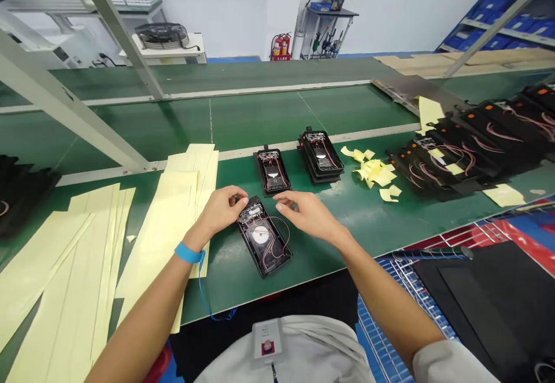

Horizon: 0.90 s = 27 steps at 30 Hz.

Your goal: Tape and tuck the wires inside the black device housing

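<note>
A black plastic housing point(271, 261) lies tilted on the green bench in front of me. Inside it are a circuit board point(251, 212), a white round disc point(261, 234) and thin pinkish wires point(275, 245). My left hand point(223, 209), with a blue strap point(189, 253) at the wrist, has its bent fingers closed at the housing's upper left corner. Just right of the housing's top end hovers my right hand point(307, 212), thumb and fingers slightly apart, nothing visible in it. One wire loops out near its fingertips.
Behind stand a similar housing point(274, 180) and a small stack of housings point(321, 160). Yellow paper scraps point(375, 172) lie right of these, then a long row of housings point(459, 146). Yellow sheets point(160, 227) cover the left. A wire rack point(401, 287) is below right.
</note>
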Each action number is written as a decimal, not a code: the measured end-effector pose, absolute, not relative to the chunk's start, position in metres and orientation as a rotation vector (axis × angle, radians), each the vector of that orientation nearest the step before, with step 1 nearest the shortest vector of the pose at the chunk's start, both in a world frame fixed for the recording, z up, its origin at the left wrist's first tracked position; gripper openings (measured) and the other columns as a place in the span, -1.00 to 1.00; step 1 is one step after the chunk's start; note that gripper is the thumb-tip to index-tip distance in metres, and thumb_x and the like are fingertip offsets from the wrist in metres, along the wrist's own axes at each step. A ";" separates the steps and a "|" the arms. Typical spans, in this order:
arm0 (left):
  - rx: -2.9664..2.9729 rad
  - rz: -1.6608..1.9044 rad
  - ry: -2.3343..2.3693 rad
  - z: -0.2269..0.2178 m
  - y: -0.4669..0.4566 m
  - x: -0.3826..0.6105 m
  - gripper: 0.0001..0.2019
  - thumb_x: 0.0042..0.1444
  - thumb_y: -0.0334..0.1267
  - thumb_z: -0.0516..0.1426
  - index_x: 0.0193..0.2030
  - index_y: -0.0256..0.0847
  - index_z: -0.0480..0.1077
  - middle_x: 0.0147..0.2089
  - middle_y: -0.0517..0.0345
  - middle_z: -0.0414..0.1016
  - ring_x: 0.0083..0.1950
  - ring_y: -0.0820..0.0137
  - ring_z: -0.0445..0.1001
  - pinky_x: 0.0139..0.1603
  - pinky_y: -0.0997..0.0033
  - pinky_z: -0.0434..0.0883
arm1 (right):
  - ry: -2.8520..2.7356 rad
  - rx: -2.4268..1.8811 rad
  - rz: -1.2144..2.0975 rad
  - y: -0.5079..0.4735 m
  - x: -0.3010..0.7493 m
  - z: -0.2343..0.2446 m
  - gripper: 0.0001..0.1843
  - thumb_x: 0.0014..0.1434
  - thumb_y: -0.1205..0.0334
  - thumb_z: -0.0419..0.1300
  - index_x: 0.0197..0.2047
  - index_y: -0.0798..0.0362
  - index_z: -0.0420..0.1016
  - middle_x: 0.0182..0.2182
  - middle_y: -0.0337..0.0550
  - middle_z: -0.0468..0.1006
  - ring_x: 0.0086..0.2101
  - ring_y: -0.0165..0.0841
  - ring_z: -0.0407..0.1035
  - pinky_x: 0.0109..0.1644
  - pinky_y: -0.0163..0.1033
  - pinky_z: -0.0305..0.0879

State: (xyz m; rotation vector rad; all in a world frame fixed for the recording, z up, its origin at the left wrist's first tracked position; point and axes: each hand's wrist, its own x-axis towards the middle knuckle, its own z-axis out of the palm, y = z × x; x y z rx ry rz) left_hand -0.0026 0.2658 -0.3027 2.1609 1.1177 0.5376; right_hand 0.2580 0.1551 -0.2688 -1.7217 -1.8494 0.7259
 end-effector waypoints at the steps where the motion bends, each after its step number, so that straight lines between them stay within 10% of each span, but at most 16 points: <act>1: 2.162 0.559 1.108 -0.301 0.264 -0.005 -0.76 0.35 -0.17 0.21 -0.02 -0.28 0.61 -0.16 0.09 0.59 -0.29 0.52 0.38 -0.20 0.46 0.36 | -1.893 -1.672 0.734 0.165 0.258 -0.267 -0.72 0.43 0.07 0.25 0.04 -0.03 0.72 -0.13 -0.15 0.75 -0.17 -0.32 0.61 -0.14 -0.26 0.38; 7: 2.172 0.638 1.018 -0.296 0.251 -0.011 -0.82 0.29 -0.22 0.23 -0.06 -0.21 0.59 0.06 0.06 0.52 -0.08 0.44 0.42 -0.08 0.39 0.40 | -1.946 -1.353 0.751 0.207 0.250 -0.278 -0.78 0.26 0.16 0.29 -0.40 0.05 0.59 -0.51 -0.29 0.54 -0.46 -0.47 0.35 -0.27 -0.32 0.17; 16: 2.304 0.446 0.884 -0.291 0.224 0.004 -0.90 0.22 -0.26 0.29 -0.27 -0.12 0.68 0.38 0.09 0.37 0.28 0.16 0.32 0.39 -0.04 0.39 | -1.538 -1.217 0.860 0.193 0.238 -0.326 -0.57 0.38 -0.11 0.19 -0.35 0.06 0.52 -0.55 -0.26 0.42 -0.52 -0.47 0.23 -0.40 -0.32 0.13; 27: 2.543 0.337 0.886 -0.294 0.202 0.021 -0.83 0.22 -0.37 0.24 -0.18 -0.09 0.68 0.75 0.44 -0.19 0.68 -0.14 -0.02 0.52 -0.48 0.15 | -1.415 -1.225 0.958 0.200 0.237 -0.339 -0.44 0.39 -0.27 0.26 -0.35 0.08 0.47 -0.56 -0.36 0.33 -0.54 -0.51 0.15 -0.41 -0.34 0.09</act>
